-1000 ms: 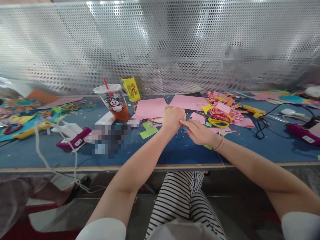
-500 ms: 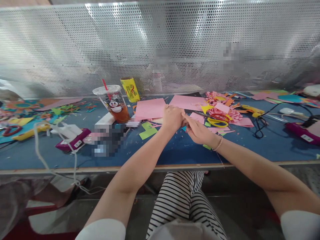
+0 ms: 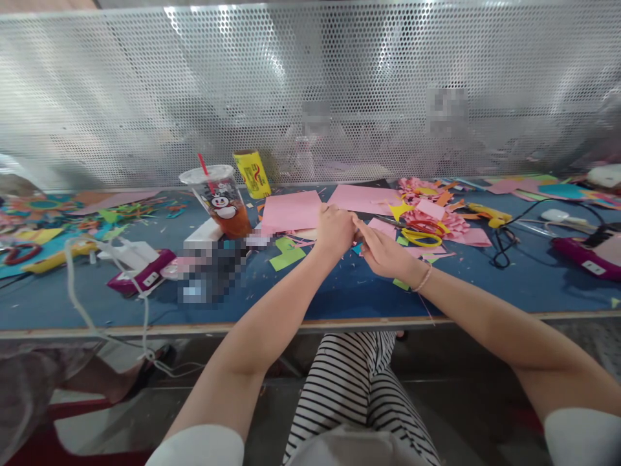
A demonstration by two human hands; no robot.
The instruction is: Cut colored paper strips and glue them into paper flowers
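Observation:
Above the blue table, my left hand [image 3: 336,228] and my right hand [image 3: 385,251] meet at the fingers. The left fingers are bent and partly hidden, so whether anything lies between the hands does not show. My right hand's fingers are extended and pressed together against the left fingertips. Behind the hands lie two pink sheets, one on the left [image 3: 291,211] and one on the right [image 3: 361,199]. Yellow-handled scissors [image 3: 423,237] rest just right of my right hand, beside pink ruffled paper [image 3: 453,220]. Green paper pieces [image 3: 287,254] lie left of my left wrist.
A plastic cup of drink [image 3: 228,207] and a yellow roll [image 3: 252,175] stand at back left. Purple power strips lie left [image 3: 143,275] and right [image 3: 589,259], with loose cables. A perforated metal panel [image 3: 291,77] borders the table's back. Someone's leg shows at lower left.

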